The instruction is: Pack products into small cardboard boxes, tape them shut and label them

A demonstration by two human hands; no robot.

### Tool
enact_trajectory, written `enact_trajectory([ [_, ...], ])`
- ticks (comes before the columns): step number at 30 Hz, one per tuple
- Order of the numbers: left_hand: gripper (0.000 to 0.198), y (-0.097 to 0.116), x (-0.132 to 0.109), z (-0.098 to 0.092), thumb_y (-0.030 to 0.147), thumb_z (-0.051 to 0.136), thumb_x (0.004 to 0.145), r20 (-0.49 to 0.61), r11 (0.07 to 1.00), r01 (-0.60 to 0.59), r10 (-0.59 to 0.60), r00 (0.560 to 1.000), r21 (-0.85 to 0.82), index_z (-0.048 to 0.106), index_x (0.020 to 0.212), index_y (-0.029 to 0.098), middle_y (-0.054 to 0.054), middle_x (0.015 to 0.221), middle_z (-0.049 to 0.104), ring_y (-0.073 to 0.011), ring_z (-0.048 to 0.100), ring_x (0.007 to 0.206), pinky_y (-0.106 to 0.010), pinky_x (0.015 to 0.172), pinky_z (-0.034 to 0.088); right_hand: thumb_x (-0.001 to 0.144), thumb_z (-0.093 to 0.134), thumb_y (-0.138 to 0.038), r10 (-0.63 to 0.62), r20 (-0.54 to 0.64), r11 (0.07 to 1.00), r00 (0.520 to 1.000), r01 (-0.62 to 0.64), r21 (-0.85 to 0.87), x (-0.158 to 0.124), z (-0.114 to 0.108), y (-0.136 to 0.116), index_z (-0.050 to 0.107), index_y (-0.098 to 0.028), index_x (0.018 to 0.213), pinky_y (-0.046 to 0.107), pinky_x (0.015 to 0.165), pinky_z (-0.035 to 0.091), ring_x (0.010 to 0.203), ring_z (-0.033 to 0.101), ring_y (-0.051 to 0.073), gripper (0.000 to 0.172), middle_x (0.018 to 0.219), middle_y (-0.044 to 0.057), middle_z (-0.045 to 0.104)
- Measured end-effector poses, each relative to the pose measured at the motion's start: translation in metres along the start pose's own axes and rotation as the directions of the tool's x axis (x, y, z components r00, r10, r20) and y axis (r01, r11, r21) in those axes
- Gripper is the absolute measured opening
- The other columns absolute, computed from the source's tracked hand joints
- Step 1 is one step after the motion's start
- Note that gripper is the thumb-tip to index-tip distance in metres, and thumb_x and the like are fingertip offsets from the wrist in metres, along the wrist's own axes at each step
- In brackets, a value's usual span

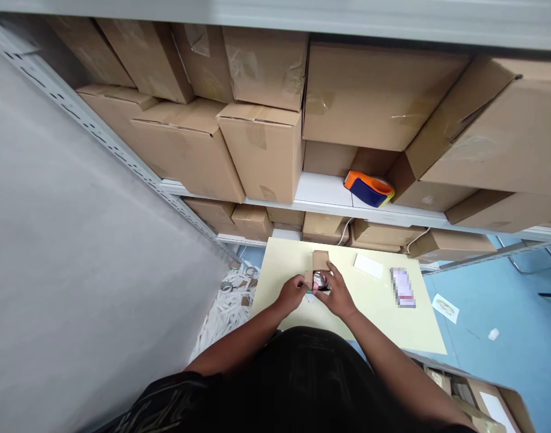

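The small box [319, 264] between the left hand [292, 293] and right hand [336, 294] was plain brown cardboard, matt, with a shiny, foil-like item [321, 279] in it. It sat on a pale yellow tabletop [392, 325], smooth and matt. At twelve o'clock, big cartons [264, 150] were rough brown cardboard with glossy tape strips, on a painted metal shelf [322, 192]. At one o'clock lay a glossy orange and blue plastic tape dispenser [369, 188].

No legible text anywhere. Cardboard boxes [261, 150] on the shelf: plain, no print visible. White card [368, 265] on the worktop [392, 325]: blank. Item beside it [402, 287] is blurred out. Sticker on floor [445, 308]: too small to read.
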State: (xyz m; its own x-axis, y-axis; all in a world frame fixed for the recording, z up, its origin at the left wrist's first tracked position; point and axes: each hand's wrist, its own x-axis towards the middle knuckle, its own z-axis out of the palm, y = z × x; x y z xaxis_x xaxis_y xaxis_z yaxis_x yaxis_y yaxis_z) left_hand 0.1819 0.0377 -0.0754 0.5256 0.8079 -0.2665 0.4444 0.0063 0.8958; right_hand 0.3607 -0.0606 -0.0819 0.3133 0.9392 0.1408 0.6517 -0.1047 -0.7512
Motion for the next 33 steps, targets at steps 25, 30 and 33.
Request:
enact_trajectory([
  [25,0.041,0.013,0.018,-0.022,0.016,0.073,0.079,0.183,0.843,-0.51,0.481,0.858,0.174,0.071,0.119,0.024,-0.01,0.133,0.062,-0.0283,0.056,0.127,-0.047,0.114,0.045,0.087,0.066,-0.042,0.252,0.042,0.955,0.967,-0.256,0.153,-0.007,0.004,0.008,0.049,-0.026,0.142,0.042,0.079,0.062,0.089,0.071,0.023,0.059,0.129,0.01,0.068],
  [30,0.029,-0.002,0.01,-0.018,0.029,0.066,0.094,0.153,0.834,-0.508,0.485,0.861,0.216,0.073,0.121,0.024,-0.009,0.14,0.062,-0.0261,0.057,0.13,-0.046,0.117,0.045,0.091,0.066,-0.041,0.06,0.047,0.99,0.997,-0.066,0.122,-0.014,0.0,0.012,0.049,-0.027,0.15,0.045,0.089,0.063,0.107,0.07,0.024,0.063,0.156,0.013,0.051],
  [33,0.028,-0.003,0.014,-0.018,0.03,0.062,0.097,0.189,0.81,-0.524,0.489,0.852,0.265,0.073,0.122,0.023,-0.009,0.141,0.063,-0.0262,0.058,0.13,-0.047,0.117,0.045,0.097,0.059,-0.043,-0.009,0.017,0.999,1.0,0.008,0.048,-0.013,0.0,0.014,0.059,-0.025,0.143,0.047,0.097,0.061,0.117,0.069,0.026,0.049,0.154,0.014,0.053],
])
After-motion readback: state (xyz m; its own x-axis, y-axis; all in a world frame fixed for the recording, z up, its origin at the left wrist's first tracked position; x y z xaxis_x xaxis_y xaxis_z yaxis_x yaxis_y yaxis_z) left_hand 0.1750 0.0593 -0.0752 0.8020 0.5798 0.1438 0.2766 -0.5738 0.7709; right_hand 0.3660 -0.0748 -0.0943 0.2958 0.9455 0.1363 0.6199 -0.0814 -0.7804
